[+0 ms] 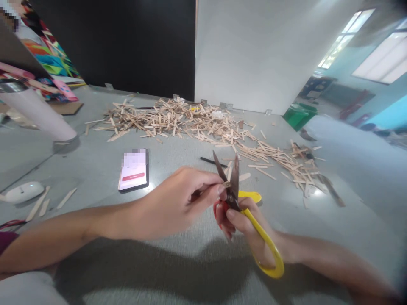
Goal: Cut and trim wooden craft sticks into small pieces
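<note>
My left hand [178,199] is closed in a pinch, its thumb and finger on a short piece of wooden stick [227,184] between the scissor blades. In my right hand [251,220] are the scissors [234,186], their dark blades spread apart and pointing up and away. A yellow handle loop hangs below the right hand. Something red [218,210] shows by the right fingers; I cannot make out whether it belongs to the scissors. Just behind that hand is a flat yellow piece [252,195], partly hidden. Most of the small wooden piece is covered by my fingers.
Loose wooden sticks [171,120] lie heaped along the back of the grey table [178,271] and trail right. A phone [134,170], a white mouse [24,192] and a pale bottle [41,112] are at left. Black and grey panels stand behind; a green bin [299,116] is beyond.
</note>
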{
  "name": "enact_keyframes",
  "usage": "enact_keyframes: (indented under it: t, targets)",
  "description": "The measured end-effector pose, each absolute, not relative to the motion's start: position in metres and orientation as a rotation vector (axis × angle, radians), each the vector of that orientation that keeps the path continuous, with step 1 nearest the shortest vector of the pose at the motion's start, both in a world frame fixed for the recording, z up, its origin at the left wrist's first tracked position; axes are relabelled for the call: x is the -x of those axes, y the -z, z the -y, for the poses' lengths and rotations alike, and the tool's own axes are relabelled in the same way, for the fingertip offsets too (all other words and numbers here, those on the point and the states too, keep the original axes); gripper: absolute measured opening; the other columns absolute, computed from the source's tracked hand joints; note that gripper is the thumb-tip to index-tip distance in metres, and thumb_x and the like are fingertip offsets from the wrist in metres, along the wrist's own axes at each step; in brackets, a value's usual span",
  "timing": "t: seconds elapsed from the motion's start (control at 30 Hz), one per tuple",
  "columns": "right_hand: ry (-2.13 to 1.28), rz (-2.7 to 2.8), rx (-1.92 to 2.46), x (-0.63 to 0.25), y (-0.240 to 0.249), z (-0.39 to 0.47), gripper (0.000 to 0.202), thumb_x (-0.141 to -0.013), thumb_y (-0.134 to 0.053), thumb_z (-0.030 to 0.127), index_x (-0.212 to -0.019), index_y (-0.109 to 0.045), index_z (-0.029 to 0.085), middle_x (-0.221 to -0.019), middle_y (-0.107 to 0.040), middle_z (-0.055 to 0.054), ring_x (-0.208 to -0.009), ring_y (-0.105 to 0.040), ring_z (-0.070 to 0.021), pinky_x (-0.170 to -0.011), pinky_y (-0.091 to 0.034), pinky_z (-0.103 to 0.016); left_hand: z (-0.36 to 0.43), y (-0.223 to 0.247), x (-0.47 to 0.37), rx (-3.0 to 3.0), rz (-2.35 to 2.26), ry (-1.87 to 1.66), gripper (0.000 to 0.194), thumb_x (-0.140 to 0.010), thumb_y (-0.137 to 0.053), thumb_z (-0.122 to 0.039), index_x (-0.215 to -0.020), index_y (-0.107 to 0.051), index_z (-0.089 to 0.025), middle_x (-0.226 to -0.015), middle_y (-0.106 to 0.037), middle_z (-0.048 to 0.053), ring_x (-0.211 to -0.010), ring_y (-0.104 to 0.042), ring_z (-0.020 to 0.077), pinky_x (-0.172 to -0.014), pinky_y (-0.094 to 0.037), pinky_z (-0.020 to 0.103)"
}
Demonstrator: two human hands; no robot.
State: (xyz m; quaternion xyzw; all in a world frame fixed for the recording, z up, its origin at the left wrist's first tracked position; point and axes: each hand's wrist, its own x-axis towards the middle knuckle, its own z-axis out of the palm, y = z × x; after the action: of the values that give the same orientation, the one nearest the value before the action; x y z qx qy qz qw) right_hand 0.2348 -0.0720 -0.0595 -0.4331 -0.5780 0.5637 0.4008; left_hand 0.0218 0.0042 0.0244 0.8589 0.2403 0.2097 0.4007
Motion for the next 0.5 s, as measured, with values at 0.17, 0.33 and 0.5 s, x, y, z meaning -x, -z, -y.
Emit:
enact_keyframes:
  t: [0.17,0.33,0.5]
  targets:
    - [-1.461,1.420,1.101,-0.2333,0.0628,0.0723,0.049,-0.100,-0.064,0.065,-0.078,-0.063,0.020,-0.062,-0.051,0.001,-0.055,-0.047,-0.0146,-0.053,-0.038,-0.030,-0.0022,-0.0237,-0.0208,-2.172,-0.653,-0.522,0.040,-0.113,-0.049,-0.024,-0.088,-0.079,-0.014,-0.072,-0.071,-0.002,-0.060,-0.053,0.0085,-0.058,-0.039,0.023]
    - [-1.480,1.427,1.098,-0.2337,0.0634,0.0714,0.050,-0.100,-0.063,0.067,-0.080,-0.062,0.021,-0.062,-0.051,0.002,-0.054,-0.046,-0.0146,-0.051,-0.037,-0.029,-0.0003,-0.0237,-0.0216,-2.151,-0.675,-0.530,0.041,-0.113,-0.048,-0.023,-0.086,-0.077,-0.015,-0.072,-0.071,-0.002,-0.060,-0.054,0.0083,-0.056,-0.038,0.021]
    - [-1.478,1.441,1.123,-0.2329,0.0560,0.0729,0.050,-0.102,-0.060,0.066,-0.081,-0.061,0.021,-0.062,-0.050,0.002,-0.054,-0.045,-0.0143,-0.053,-0.035,-0.030,-0.0004,-0.0235,-0.0245,-2.134,-0.695,-0.564,0.039,-0.112,-0.048,-0.023,-0.083,-0.073,-0.015,-0.068,-0.067,-0.004,-0.055,-0.046,0.0071,-0.051,-0.034,0.021]
